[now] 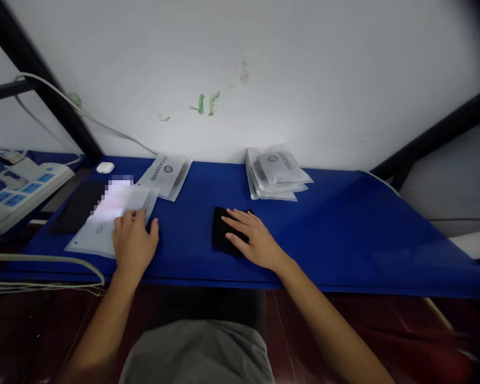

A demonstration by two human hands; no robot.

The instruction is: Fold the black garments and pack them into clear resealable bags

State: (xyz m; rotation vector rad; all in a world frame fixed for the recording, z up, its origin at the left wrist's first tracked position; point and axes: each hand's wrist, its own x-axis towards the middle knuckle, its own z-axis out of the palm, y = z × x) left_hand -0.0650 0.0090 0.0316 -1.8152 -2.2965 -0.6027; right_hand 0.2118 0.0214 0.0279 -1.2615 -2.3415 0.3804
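Observation:
My left hand (134,242) rests at the right side of a frosted plastic bag (84,240) with dark printing. Its fingers are bent over the bag and the thumb stands apart, so the hand is open. On the blue table, my right hand (256,237) lies flat with fingers stretched over a folded black item (221,232), perhaps cloth. The palm and fingers hide much of that item. Farther back lies another printed frosted bag (164,176). To the right of it is a stack of similar bags (280,170) close to the wall.
A dark flat object (78,208) lies partly under the left bag, beside a blurred bright patch. Behind it sits a small white case (105,167). At far left is a power strip (24,192) with plugs and cables. Black frame bars (44,80) flank the blue table (344,234).

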